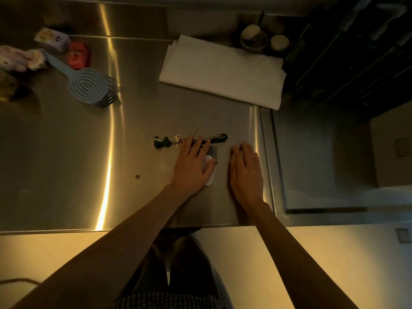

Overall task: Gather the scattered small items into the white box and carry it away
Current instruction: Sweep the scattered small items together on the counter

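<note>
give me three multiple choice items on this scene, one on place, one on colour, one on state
1. Where does the hairbrush lie on the steel counter?
A. far left
B. near right corner
C. on the folded cloth

2. What colour is the folded cloth?
A. red
B. white
C. black

3. How is the left hand placed?
A. raised high above the counter
B. palm down over a small white item, fingers on the keychain
C. gripping the hairbrush

Key: 1 A, the hairbrush sits by the clutter at far left. 2 B, the cloth looks plain white. 3 B, the hand lies flat on the items; the right hand rests beside it.
</note>
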Available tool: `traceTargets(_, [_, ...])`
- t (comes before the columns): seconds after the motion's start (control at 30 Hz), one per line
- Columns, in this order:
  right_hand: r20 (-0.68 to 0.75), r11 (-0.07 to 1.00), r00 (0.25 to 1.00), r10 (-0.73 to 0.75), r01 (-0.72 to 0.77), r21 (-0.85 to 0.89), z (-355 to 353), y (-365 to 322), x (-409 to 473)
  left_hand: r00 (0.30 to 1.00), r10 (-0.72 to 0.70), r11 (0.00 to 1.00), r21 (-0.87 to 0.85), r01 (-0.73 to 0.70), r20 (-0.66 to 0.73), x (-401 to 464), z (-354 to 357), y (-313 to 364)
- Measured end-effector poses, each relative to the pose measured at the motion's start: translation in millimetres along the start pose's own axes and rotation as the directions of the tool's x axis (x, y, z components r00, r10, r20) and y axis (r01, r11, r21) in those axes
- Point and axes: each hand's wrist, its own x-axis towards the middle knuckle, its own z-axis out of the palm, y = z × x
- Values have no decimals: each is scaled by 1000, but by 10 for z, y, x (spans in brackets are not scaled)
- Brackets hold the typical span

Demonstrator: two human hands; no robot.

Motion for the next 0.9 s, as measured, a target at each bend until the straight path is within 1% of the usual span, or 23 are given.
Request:
traceTargets(0.17, [-4, 999, 999, 39, -39, -12, -104, 263, -66, 1000, 16, 1000, -2, -15, 20, 58, 141, 305])
traceTargets(0.3, [-6, 999, 999, 45, -45, 1, -141, 345, -61, 999, 21, 1000, -2, -21, 29, 72, 171, 403])
traceTargets(0.47, [22, 999, 999, 45, -45, -3, -174, 316, -31, 999, 41, 999, 25, -42, 36, 70, 135, 407])
traceTargets(0.6, [-34, 999, 999, 29, -28, 34, -308, 173, 60, 997, 52, 996, 73, -56, 55, 78, 26, 404])
traceTargets(0.73, [-100, 997, 995, -4, 12, 78, -449, -34, 188, 994, 112, 987, 117, -111, 0, 83, -184, 296])
traceTargets(0.9, [-163, 983, 982, -99, 122, 137, -537, -467, 354, 993, 68, 983, 179, -50, -96, 28, -539, -52])
